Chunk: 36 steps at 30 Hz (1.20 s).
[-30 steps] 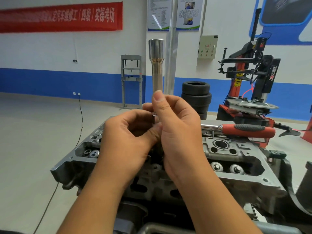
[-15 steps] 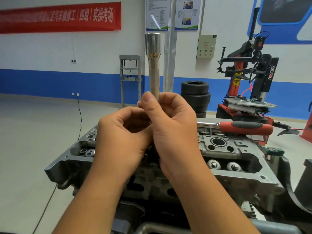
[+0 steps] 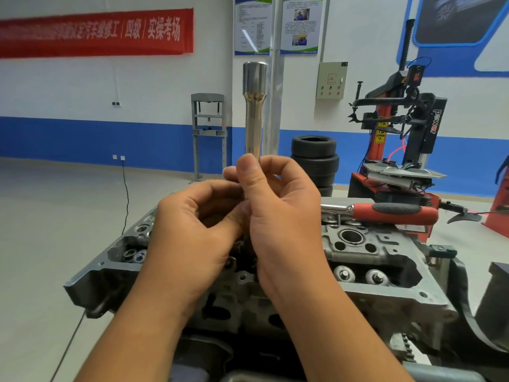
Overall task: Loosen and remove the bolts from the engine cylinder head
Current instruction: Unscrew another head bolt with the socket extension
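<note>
A long chrome socket extension point(image 3: 254, 111) stands upright above the grey engine cylinder head point(image 3: 358, 249). My right hand point(image 3: 278, 213) grips its lower shaft, thumb up along the metal. My left hand point(image 3: 192, 232) curls against the same shaft from the left, fingertips pinching it just below my right thumb. The extension's lower end and whatever bolt it sits on are hidden behind both hands. Two bolt heads point(image 3: 359, 275) show in a recess at the head's right side.
A red-handled ratchet wrench point(image 3: 385, 212) lies across the far right of the cylinder head. Behind stand stacked tyres point(image 3: 314, 158), a red and black tyre changer point(image 3: 399, 139) and a grey press frame point(image 3: 209, 133). A black cable point(image 3: 125, 194) runs over the floor at left.
Both hands and the extension have stayed together over the head. The view has shifted slightly, and my right thumb has slid a little along the shaft.
</note>
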{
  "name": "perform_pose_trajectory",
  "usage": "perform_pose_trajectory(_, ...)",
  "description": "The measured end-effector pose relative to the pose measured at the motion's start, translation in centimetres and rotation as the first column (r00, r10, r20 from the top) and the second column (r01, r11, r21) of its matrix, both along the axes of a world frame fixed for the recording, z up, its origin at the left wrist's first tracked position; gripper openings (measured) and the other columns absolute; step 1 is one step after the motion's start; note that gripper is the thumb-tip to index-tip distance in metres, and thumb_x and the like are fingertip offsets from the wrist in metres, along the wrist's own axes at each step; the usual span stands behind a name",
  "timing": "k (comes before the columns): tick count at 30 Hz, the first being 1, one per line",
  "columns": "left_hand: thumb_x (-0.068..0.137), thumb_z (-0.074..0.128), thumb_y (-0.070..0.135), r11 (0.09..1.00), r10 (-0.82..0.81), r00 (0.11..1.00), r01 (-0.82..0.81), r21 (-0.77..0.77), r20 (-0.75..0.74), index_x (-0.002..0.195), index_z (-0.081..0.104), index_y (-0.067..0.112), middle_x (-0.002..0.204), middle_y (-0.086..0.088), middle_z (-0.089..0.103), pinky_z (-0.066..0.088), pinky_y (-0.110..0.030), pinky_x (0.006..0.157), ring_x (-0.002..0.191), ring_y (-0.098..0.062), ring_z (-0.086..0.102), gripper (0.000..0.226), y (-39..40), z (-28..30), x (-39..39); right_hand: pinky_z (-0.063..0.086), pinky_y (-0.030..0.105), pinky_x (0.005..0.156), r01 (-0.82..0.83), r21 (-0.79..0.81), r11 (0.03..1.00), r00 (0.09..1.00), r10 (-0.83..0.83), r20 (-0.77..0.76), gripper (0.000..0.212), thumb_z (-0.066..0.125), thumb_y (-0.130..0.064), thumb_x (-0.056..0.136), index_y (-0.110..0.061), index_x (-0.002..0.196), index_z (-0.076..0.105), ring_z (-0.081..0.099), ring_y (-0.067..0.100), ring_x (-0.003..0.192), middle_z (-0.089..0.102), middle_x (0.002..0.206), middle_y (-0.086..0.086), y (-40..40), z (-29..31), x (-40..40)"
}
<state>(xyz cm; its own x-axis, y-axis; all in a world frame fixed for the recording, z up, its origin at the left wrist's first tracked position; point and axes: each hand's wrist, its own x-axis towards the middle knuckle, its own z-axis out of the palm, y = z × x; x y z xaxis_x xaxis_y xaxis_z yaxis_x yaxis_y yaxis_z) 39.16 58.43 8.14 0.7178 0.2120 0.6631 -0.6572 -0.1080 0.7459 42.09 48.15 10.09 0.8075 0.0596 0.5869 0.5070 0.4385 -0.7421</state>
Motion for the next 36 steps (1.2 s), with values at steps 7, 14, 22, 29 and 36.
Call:
perform_pose_trajectory(7,0.084,0.074,0.029,0.999,-0.042,0.998,0.042,0.004,-0.042,0.106,0.081,0.028,0.103,0.005,0.081,0.064,-0.028,0.081,0.099,-0.015,0.078,0.023,0.1,0.2,0.2,0.061,0.040,0.088,-0.011,-0.041,0.999,1.000,0.011,-0.009,0.020,0.066,-0.036,0.099,-0.022,0.088,0.076,0.074,0.017,0.090,0.077,0.090,0.002,0.0,0.2,0.0)
perform_pose_trajectory(14,0.099,0.069,0.021,0.994,-0.033,0.999,0.036,0.104,-0.027,0.110,0.079,0.033,0.106,0.009,0.080,0.062,-0.027,0.086,0.103,-0.011,0.076,0.019,-0.2,0.1,0.1,0.059,0.056,0.092,0.079,-0.079,0.994,0.996,-0.081,-0.024,0.027,0.061,-0.034,0.102,-0.010,0.093,0.071,0.072,0.031,0.096,0.075,0.092,0.010,0.3,0.7,-0.7)
perform_pose_trajectory(22,0.088,0.081,0.009,0.995,0.100,0.994,-0.099,0.018,-0.041,0.101,0.081,0.027,0.096,0.006,0.082,0.065,-0.041,0.083,0.093,-0.015,0.079,0.022,-0.2,-0.1,0.7,0.060,0.054,0.092,0.062,-0.028,0.998,0.996,-0.063,-0.066,0.022,0.075,-0.024,0.094,-0.006,0.104,0.067,0.073,0.035,0.099,0.074,0.105,0.021,0.1,0.7,-0.9)
perform_pose_trajectory(29,0.102,0.062,0.026,0.977,-0.169,0.981,0.179,0.114,-0.092,0.120,0.076,0.033,0.114,0.005,0.079,0.063,-0.035,0.087,0.110,-0.017,0.075,0.023,0.7,0.1,0.3,0.062,0.040,0.088,0.100,-0.052,0.994,0.995,-0.101,-0.025,0.017,0.063,-0.024,0.102,-0.010,0.095,0.070,0.071,0.016,0.090,0.076,0.094,0.008,0.2,0.7,-0.9)
perform_pose_trajectory(36,0.089,0.078,0.020,1.000,-0.013,0.998,0.014,0.011,-0.068,0.104,0.079,0.030,0.100,0.005,0.081,0.065,-0.040,0.083,0.097,-0.015,0.078,0.018,0.3,0.0,0.4,0.064,0.043,0.087,-0.014,-0.001,1.000,0.997,0.014,-0.077,0.019,0.068,-0.027,0.098,-0.009,0.102,0.064,0.077,0.023,0.091,0.079,0.091,0.006,0.1,0.8,-0.9)
